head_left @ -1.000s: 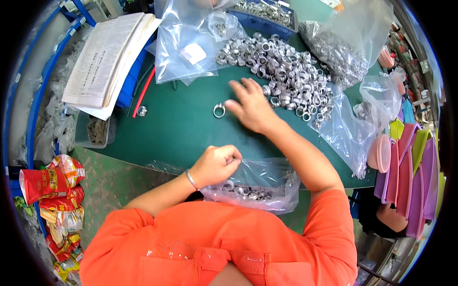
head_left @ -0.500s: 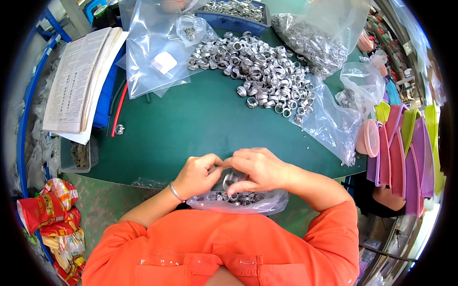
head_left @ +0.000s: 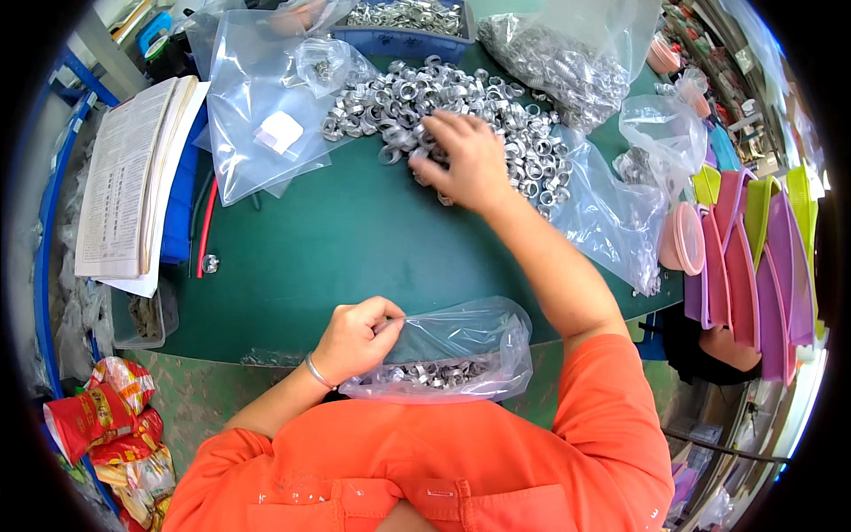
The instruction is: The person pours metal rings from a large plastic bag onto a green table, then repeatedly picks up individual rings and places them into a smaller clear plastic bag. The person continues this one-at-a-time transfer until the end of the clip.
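Note:
My left hand pinches the rim of a clear plastic bag at the table's near edge. Inside the bag lie several silvery metal rings. Farther off, my right hand is over the left part of a large heap of metal ring clamps, fingers spread and bent down onto it. The thumb is apart from the fingers, and the fingertips touch or nearly touch the rings. No ring is visibly gripped; the palm side is hidden.
Flat clear bags lie left of the heap. A blue bin of metal parts and a filled plastic bag stand behind it. Papers lean at left beside a red tube. Pink and purple holders line the right.
My right hand has left the bag and reached forward to the ring heap. My left hand still holds the bag, whose upper side now spreads wider to the right.

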Available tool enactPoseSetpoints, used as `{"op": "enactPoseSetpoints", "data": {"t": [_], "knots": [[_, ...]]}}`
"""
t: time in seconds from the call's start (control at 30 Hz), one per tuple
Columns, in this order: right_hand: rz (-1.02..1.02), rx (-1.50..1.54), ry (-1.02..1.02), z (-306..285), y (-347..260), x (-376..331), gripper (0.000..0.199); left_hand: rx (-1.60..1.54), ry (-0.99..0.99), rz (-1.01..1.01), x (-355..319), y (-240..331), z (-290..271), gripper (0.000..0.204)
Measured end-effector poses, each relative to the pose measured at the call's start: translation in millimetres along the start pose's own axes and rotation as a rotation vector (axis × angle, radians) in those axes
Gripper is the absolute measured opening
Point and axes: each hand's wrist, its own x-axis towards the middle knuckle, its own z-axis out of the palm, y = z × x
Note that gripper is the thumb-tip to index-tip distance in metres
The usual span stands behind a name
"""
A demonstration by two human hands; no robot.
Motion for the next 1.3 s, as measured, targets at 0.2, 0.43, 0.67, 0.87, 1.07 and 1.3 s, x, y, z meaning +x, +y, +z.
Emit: {"op": "enactPoseSetpoints", "data": {"t": [0.2,0.43,0.67,0.87,1.07,1.3], "knots": [[-0.068,0.088,-0.038,-9,-58,-55,0.047,-0.004,0.021,0.021,-1,-2,2,0.005],[-0.139,0.311,-0.349,-54,-71,-98,0.050,0.011,0.020,0.019,1,1,2,0.006],[0.477,0.106,-0.067,-72,-2,-94,0.037,0.002,0.022,0.000,0,-2,3,0.006],[0.565,0.221,-0.156,-64,-7,-103,0.030,0.017,0.011,-0.008,-1,-2,2,0.007],[0.677,0.435,-0.148,-67,7,-118,0.021,0.025,-0.001,-0.009,0,-5,2,0.007],[0.643,0.856,-0.341,-88,0,-119,0.025,0.011,0.021,0.017,2,-4,5,0.006]]}}
